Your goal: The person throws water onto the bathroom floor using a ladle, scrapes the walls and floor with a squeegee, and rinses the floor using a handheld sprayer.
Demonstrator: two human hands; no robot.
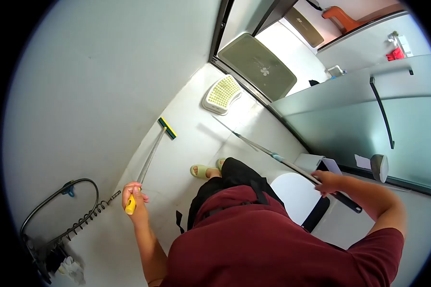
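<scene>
My left hand (pixel 135 198) is closed round the yellow handle end of a brush (pixel 152 155). The brush's green and yellow head (pixel 167 128) rests on the floor near the left wall. On the right, my right hand (pixel 326 183) grips a long grey pole (pixel 294 166) near its black handle end. The pole slopes up and left across the floor, and its thin far end lies near a white stool (pixel 222 93) with a green dotted top.
Beside my right arm stands a toilet with a white lid (pixel 294 196). A frosted glass door (pixel 364 119) runs along the right. Past the doorway lies a grey-green mat (pixel 258 66). A black coiled hose (pixel 84 217) hangs at the left wall.
</scene>
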